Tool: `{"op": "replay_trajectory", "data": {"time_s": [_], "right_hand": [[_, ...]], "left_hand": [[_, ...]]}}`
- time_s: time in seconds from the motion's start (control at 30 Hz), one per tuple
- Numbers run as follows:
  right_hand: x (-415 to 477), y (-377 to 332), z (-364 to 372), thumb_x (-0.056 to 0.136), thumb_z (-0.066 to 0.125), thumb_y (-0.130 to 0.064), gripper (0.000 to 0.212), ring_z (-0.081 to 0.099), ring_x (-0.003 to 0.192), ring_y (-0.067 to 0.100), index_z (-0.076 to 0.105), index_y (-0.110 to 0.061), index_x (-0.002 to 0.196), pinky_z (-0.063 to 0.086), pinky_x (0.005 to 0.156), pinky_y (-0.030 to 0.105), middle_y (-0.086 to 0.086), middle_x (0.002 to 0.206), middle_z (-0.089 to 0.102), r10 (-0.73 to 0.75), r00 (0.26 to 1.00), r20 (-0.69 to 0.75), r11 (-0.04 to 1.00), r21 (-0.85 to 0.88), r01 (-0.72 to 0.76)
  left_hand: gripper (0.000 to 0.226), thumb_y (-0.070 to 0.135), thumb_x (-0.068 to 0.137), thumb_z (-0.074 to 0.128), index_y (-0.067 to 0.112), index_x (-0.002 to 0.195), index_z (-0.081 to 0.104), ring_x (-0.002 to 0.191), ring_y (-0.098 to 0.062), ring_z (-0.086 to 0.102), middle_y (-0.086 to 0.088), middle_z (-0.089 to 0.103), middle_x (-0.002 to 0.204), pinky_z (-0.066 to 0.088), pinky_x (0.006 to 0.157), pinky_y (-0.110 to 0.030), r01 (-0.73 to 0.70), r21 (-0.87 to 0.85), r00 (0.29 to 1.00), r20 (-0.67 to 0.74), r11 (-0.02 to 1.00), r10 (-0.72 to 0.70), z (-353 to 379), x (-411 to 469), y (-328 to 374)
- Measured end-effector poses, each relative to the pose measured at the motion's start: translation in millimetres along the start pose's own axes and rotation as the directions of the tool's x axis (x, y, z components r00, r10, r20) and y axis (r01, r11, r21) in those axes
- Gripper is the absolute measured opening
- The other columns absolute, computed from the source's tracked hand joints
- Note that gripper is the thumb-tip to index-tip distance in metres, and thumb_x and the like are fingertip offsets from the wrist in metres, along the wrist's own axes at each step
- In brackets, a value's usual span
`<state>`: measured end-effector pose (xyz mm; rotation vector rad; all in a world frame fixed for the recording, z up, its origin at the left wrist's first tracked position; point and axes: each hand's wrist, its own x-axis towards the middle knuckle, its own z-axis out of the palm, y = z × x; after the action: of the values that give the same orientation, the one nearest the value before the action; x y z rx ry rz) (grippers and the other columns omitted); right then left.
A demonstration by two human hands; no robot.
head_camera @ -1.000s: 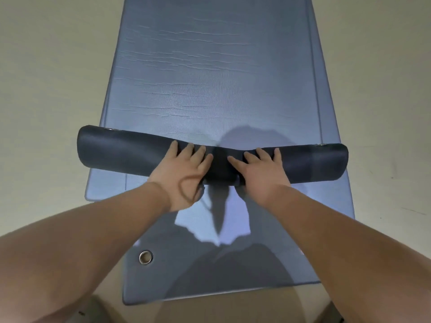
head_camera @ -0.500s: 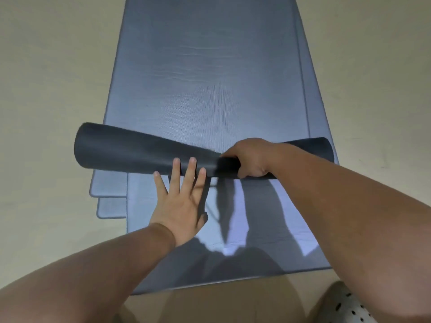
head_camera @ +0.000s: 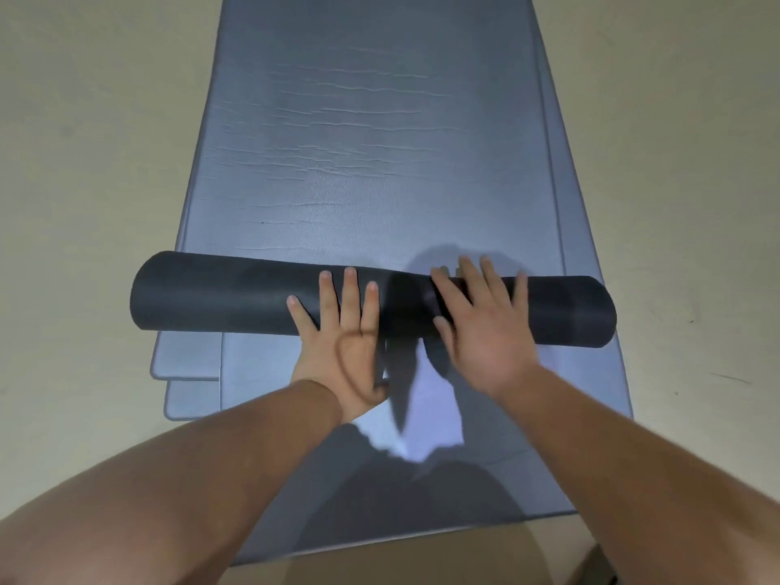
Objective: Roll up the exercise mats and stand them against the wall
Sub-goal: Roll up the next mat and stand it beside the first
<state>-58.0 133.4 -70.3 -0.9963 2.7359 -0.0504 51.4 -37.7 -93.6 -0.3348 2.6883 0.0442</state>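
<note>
Head view, surroundings: a pale beige floor (head_camera: 84, 162) is lying bare on both sides of the mats; shadows of the arms are falling on the blue surface between the two hands.
In the way: the dark roll (head_camera: 236, 295) is lying crosswise over the flat mats, its left end sticking out past their left edge over the floor.
Mats, count: one flat blue-grey mat (head_camera: 371, 133) is stretching away on top; at the lower left, two more mat corners (head_camera: 185, 361) are showing stepped out beneath it, and a further edge is peeking along the right side, so a stack of at least three seems to be lying there.
Roll, count: one, partly rolled, its far side meeting the flat top mat.
Materials and shapes: the roll is looking matte, dark charcoal, a long cylinder with rounded ends; the flat mat is showing fine horizontal creases and a raised border line, with rounded corners.
Left hand (head_camera: 342, 331): lying flat, fingers spread wide, fingertips pressing on the roll's near side, palm over the flat mat.
Right hand (head_camera: 481, 323): spread wide, blurred, draping over the top of the roll, gripping nothing.
</note>
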Motion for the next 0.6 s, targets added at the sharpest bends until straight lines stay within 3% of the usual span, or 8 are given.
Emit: {"op": "replay_trajectory", "data": {"time_s": [0.03, 0.1, 0.2, 0.3, 0.37, 0.47, 0.6], "right_hand": [[-10.2, -4.5, 8.4, 0.1, 0.042, -0.045, 0.065, 0.019, 0.155, 0.042, 0.033, -0.024, 0.16, 0.006, 0.12, 0.071, 0.019, 0.167, 0.026, -0.003, 0.998, -0.064, 0.999, -0.033, 0.001], [-23.6, -11.5, 26.2, 0.094, 0.055, -0.053, 0.081, 0.012, 0.156, 0.045, 0.027, -0.019, 0.163, 0.0, 0.119, 0.072, 0.021, 0.169, 0.015, -0.027, 0.999, -0.047, 0.996, -0.086, 0.022], [-23.7, -17.4, 40.9, 0.085, 0.066, -0.062, 0.109, -0.003, 0.157, 0.045, 0.004, -0.017, 0.162, -0.003, 0.118, 0.073, 0.019, 0.171, -0.005, -0.002, 0.999, 0.044, 0.988, -0.154, 0.009], [-3.3, -15.1, 34.9, 0.085, 0.062, -0.067, 0.121, -0.024, 0.153, 0.044, -0.023, -0.018, 0.156, -0.011, 0.116, 0.073, 0.019, 0.166, -0.028, 0.03, 0.995, 0.095, 0.982, -0.19, -0.011], [13.9, -10.5, 27.7, 0.083, 0.064, -0.069, 0.129, -0.03, 0.151, 0.043, -0.033, -0.02, 0.152, -0.012, 0.115, 0.073, 0.017, 0.165, -0.033, 0.037, 0.99, 0.135, 0.978, -0.209, -0.008], [36.3, -3.4, 18.9, 0.075, 0.069, -0.074, 0.14, -0.03, 0.152, 0.04, -0.034, -0.022, 0.154, -0.014, 0.114, 0.072, 0.014, 0.166, -0.033, 0.033, 0.983, 0.18, 0.979, -0.203, 0.004], [68.3, 7.1, 7.9, 0.07, 0.072, -0.077, 0.141, -0.027, 0.154, 0.036, -0.024, -0.026, 0.16, -0.014, 0.117, 0.072, 0.01, 0.17, -0.025, 0.009, 0.973, 0.229, 0.986, -0.166, 0.03]], "left_hand": [[0.135, 0.078, 0.075, 0.055, 0.008, 0.153, -0.029, 0.146, -0.053, -0.027, -0.022, -0.031, 0.161, -0.002, 0.108, -0.081, 0.003, -0.01, 1.0, -0.013, 1.0, -0.003, -4.8, 6.5, -1.2], [0.136, 0.081, 0.072, 0.055, 0.009, 0.155, -0.024, 0.147, -0.052, -0.023, -0.022, -0.028, 0.163, -0.001, 0.108, -0.082, -0.003, -0.011, 0.999, -0.037, 1.0, 0.002, -13.9, 20.7, -5.5], [0.14, 0.078, 0.066, 0.063, 0.01, 0.158, -0.017, 0.15, -0.051, -0.017, -0.02, -0.022, 0.165, 0.002, 0.108, -0.083, 0.003, 0.004, 0.999, -0.049, 1.0, -0.002, -24.5, 38.2, -9.0], [0.142, 0.078, 0.064, 0.067, 0.011, 0.159, -0.015, 0.152, -0.045, -0.015, -0.015, -0.02, 0.167, 0.003, 0.109, -0.082, 0.023, 0.006, 0.998, -0.055, 1.0, -0.023, -32.9, 54.6, -10.3], [0.141, 0.083, 0.065, 0.064, 0.014, 0.16, -0.015, 0.154, -0.038, -0.018, -0.01, -0.021, 0.168, 0.002, 0.112, -0.079, 0.007, 0.008, 0.999, -0.046, 1.0, -0.006, -41.5, 69.5, -14.6], [0.141, 0.09, 0.065, 0.057, 0.016, 0.159, -0.018, 0.154, -0.034, -0.018, -0.006, -0.022, 0.168, -0.004, 0.114, -0.075, -0.041, 0.017, 0.997, -0.07, 0.999, 0.042, -51.8, 86.2, -23.3], [0.131, 0.08, 0.075, 0.055, 0.015, 0.156, -0.024, 0.153, -0.038, -0.02, -0.012, -0.023, 0.167, -0.009, 0.113, -0.072, -0.118, 0.062, 0.968, -0.215, 0.991, 0.129, -40.7, 73.0, -26.1]]}}
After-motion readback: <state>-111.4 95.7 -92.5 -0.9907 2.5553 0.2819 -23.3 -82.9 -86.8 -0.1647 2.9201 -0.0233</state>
